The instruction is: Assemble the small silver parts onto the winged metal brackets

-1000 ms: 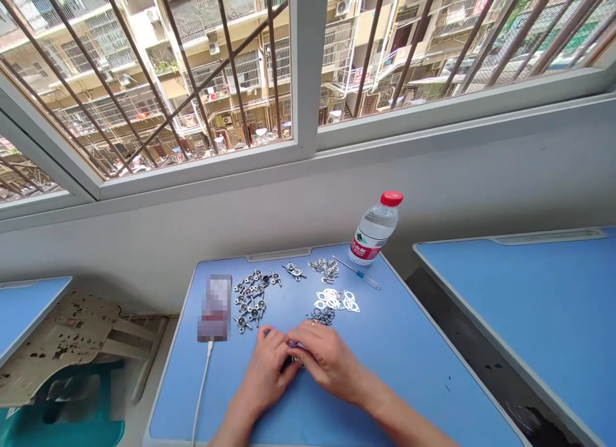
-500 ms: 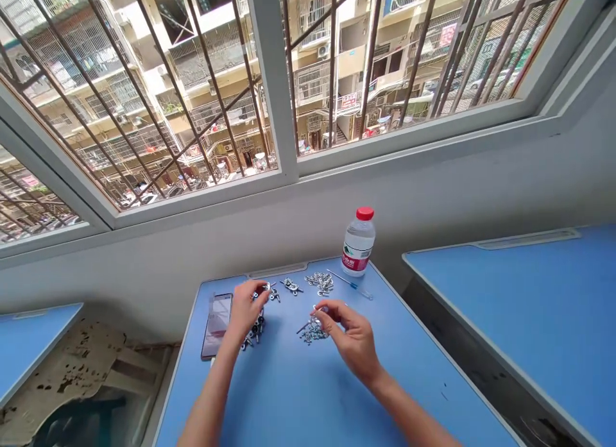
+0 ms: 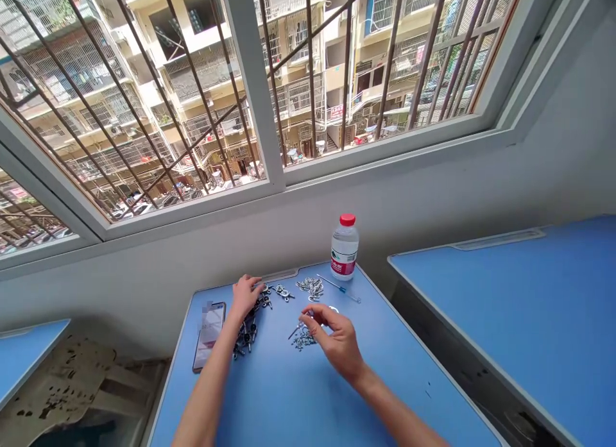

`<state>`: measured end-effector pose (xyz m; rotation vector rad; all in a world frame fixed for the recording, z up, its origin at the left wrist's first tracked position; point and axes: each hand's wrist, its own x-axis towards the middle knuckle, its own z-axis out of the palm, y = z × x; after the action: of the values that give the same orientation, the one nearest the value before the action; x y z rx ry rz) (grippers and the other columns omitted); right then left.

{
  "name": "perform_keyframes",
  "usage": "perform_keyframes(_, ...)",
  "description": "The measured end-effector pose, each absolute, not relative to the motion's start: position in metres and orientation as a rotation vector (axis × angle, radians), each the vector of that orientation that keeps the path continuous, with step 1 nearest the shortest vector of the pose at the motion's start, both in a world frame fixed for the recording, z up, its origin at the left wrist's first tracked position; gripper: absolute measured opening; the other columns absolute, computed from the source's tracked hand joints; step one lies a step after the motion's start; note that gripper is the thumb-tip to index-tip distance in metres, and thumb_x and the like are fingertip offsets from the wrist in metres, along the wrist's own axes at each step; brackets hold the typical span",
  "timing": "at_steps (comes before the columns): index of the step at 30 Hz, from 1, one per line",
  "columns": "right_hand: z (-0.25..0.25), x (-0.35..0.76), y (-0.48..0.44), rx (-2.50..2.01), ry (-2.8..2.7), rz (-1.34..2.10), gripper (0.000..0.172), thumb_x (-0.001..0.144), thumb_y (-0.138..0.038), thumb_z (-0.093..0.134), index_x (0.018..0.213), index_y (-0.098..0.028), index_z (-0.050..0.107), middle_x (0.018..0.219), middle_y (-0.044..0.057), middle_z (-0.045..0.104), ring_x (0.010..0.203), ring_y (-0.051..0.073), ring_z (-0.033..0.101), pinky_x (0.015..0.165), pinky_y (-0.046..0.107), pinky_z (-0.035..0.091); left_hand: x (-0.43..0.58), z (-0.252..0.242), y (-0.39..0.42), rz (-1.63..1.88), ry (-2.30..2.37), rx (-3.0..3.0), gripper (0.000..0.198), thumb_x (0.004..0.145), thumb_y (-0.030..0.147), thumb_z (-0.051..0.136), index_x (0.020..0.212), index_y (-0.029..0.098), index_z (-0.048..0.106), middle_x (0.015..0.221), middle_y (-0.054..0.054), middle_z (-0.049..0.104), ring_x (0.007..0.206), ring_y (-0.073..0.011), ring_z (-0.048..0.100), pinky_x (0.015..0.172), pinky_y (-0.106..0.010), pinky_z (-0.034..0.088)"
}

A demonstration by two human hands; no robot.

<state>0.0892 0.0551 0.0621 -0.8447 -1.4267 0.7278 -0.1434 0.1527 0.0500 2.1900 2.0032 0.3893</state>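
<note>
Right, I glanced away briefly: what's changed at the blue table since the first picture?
The left hand went forward and left, to the silver and black metal parts; the right hand went forward and right, seemingly pinching a thin dark rod. The red-capped clear plastic bottle, blue-and-clear pen and rectangular phone stayed put.

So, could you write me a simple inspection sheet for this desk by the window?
Surface: blue desk, dark specks toward the right.
Job's things: dark metal parts, silvery pieces, small loose bits.
Clutter: phone, capped bottle, blue-and-clear pen.
Fingers: left hand at the dark metal parts, grip unclear; right hand seems to pinch a thin rod.
Cables: nothing seen.
Surroundings: barred window, pale wall, neighbouring desk.
</note>
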Motion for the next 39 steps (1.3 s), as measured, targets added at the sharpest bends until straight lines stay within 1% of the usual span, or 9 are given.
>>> perform_keyframes(3,0.062,0.091,0.056,-0.852,-1.417,0.718,0.019,0.086,-0.034,0.062,0.079,-0.018,0.067,0.062,0.0,0.06,0.051,0.013,0.052,0.049,0.024,0.047,-0.143,0.052,0.139,0.388,1.96,2.283,0.028,0.089,0.012,0.05,0.107,0.025,0.068,0.11,-0.005,0.065,0.112,-0.0229,0.058,0.098,-0.044,0.04)
perform_keyframes(5,0.062,0.093,0.057,-0.861,-1.411,0.728,0.018,0.087,-0.035,0.062,0.081,-0.018,0.067,0.061,0.0,0.059,0.051,0.013,0.052,0.049,0.025,0.047,-0.14,0.05,0.129,0.361,1.901,2.36,0.032,0.082,0.01,0.055,0.105,0.027,0.069,0.11,-0.005,0.065,0.111,-0.0245,0.057,0.097,-0.044,0.038)
perform_keyframes(7,0.061,0.094,0.058,-0.869,-1.406,0.733,0.019,0.087,-0.036,0.062,0.082,-0.018,0.067,0.062,0.0,0.059,0.052,0.013,0.052,0.049,0.025,0.048,-0.136,0.048,0.121,0.332,1.847,2.436,0.034,0.079,0.009,0.057,0.105,0.027,0.068,0.108,-0.005,0.066,0.108,-0.0252,0.057,0.097,-0.045,0.035)
perform_keyframes(12,0.061,0.096,0.062,-0.895,-1.362,0.736,0.022,0.086,-0.04,0.064,0.082,-0.018,0.067,0.065,0.0,0.062,0.051,0.013,0.053,0.05,0.026,0.049,-0.121,0.044,0.113,0.283,1.741,2.597,0.024,0.082,0.01,0.058,0.098,0.025,0.068,0.1,-0.006,0.066,0.101,-0.0249,0.056,0.097,-0.047,0.032)
perform_keyframes(18,0.061,0.1,0.066,-0.92,-1.31,0.719,0.023,0.085,-0.041,0.065,0.082,-0.018,0.067,0.064,0.0,0.061,0.051,0.013,0.052,0.049,0.026,0.048,-0.111,0.043,0.097,0.265,1.663,2.709,0.024,0.082,0.009,0.056,0.098,0.024,0.065,0.097,-0.005,0.065,0.098,-0.0241,0.056,0.093,-0.044,0.035)
perform_keyframes(26,0.059,0.104,0.07,-0.945,-1.295,0.707,0.017,0.083,-0.035,0.064,0.082,-0.018,0.067,0.067,0.001,0.063,0.057,0.014,0.054,0.056,0.027,0.049,-0.108,0.038,0.051,0.222,1.761,2.739,0.009,0.084,0.015,0.059,0.09,0.02,0.063,0.091,-0.007,0.063,0.09,-0.0259,0.057,0.088,-0.046,0.039)
perform_keyframes(30,0.06,0.111,0.075,-0.983,-1.301,0.698,0.019,0.086,-0.036,0.06,0.084,-0.018,0.066,0.068,0.001,0.06,0.06,0.015,0.054,0.06,0.028,0.049,-0.108,0.035,0.025,0.218,1.809,2.739,0.001,0.086,0.021,0.062,0.086,0.02,0.062,0.086,-0.006,0.063,0.086,-0.0262,0.057,0.085,-0.045,0.041)
perform_keyframes(34,0.06,0.12,0.08,-1.044,-1.318,0.705,0.024,0.088,-0.041,0.056,0.084,-0.018,0.063,0.067,0.0,0.056,0.061,0.015,0.051,0.06,0.028,0.047,-0.104,0.027,0.005,0.256,1.818,2.732,0.012,0.087,0.028,0.066,0.082,0.02,0.06,0.082,-0.005,0.064,0.08,-0.0251,0.058,0.082,-0.043,0.041)
perform_keyframes(39,0.056,0.126,0.084,-1.093,-1.33,0.771,0.027,0.091,-0.045,0.051,0.088,-0.019,0.058,0.069,-0.001,0.052,0.058,0.013,0.049,0.054,0.025,0.046,-0.09,0.016,-0.008,0.434,1.704,2.72,0.021,0.084,0.035,0.072,0.079,0.019,0.059,0.075,-0.002,0.065,0.074,-0.0228,0.059,0.078,-0.039,0.041)
